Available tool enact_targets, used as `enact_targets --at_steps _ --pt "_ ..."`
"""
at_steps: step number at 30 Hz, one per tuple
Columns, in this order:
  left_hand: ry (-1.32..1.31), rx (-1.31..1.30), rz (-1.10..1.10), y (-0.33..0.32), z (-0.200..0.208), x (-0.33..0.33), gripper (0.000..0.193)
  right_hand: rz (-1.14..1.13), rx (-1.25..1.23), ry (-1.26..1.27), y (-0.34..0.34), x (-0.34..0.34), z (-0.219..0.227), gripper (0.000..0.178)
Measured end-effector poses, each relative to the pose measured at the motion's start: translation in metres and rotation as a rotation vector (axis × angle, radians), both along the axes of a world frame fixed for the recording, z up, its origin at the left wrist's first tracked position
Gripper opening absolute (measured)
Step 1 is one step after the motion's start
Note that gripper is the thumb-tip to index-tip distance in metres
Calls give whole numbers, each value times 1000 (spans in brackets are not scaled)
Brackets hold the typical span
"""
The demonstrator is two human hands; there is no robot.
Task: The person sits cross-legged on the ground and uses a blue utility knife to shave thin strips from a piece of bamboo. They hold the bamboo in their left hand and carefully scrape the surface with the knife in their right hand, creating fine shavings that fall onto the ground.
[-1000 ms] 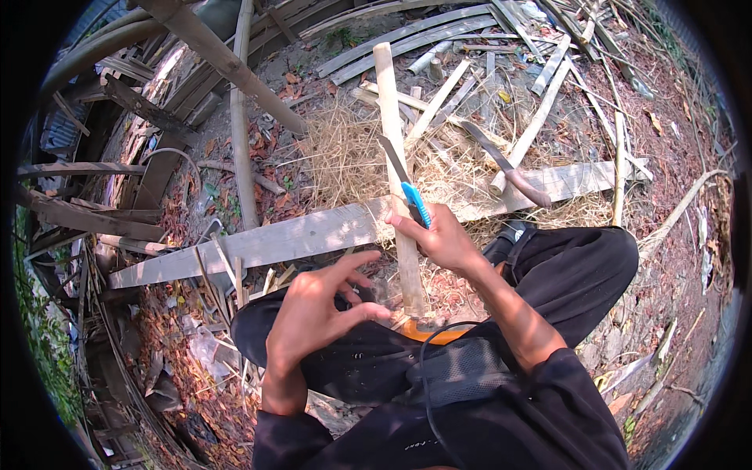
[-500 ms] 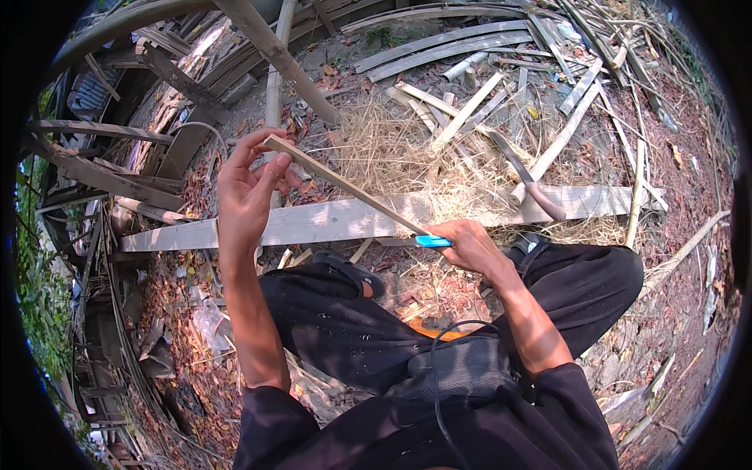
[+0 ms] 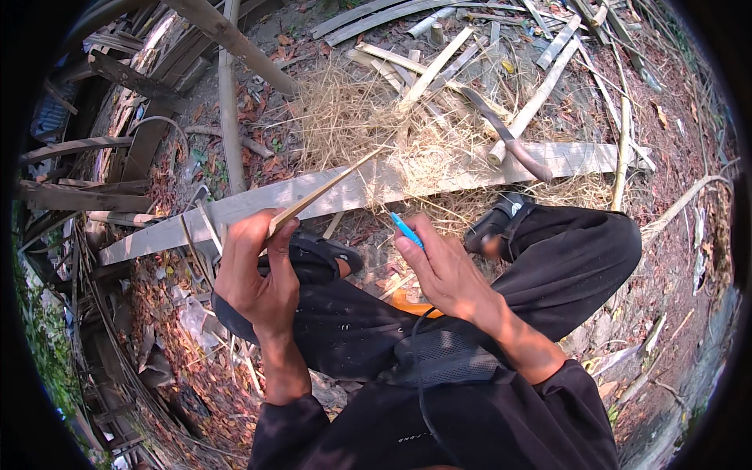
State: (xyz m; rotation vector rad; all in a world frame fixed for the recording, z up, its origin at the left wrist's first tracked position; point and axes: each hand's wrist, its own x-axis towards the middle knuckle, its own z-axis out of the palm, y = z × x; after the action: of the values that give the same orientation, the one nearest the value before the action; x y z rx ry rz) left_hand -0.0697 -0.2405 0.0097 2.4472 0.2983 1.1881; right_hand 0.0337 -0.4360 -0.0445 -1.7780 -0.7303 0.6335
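Note:
My left hand pinches the near end of a thin bamboo strip, which slants up and away to the right over a long grey plank. Closed around a small blue-handled knife is my right hand, held apart from the strip, to its right. The blue handle points up and left; its blade is hard to make out now. Beyond the right hand, a curved machete rests across the plank, its wooden handle toward me.
Pale shavings are heaped beyond the plank. Split bamboo pieces lie scattered at the far right. A bamboo pole and stacked boards stand on the left. My bent legs flank an orange thing.
My left hand has come down and nearer, bringing the strip with it. The right hand and knife have separated from the strip, and the knife has turned upward. The whole view has shifted slightly.

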Motion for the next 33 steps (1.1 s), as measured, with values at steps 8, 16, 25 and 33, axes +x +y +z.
enact_targets --at_steps 8,16,25,33 --pt "8 53 3 -19 10 -16 19 40 81 18 13 -9 10 27" --pt "67 -20 28 -27 19 -23 19 77 209 -129 37 -19 32 23" --pt "4 19 -68 -31 3 -28 18 59 38 -255 32 -38 13 20" --pt "-4 36 -44 -22 4 -48 16 -36 -296 -390 19 -14 -102 33"
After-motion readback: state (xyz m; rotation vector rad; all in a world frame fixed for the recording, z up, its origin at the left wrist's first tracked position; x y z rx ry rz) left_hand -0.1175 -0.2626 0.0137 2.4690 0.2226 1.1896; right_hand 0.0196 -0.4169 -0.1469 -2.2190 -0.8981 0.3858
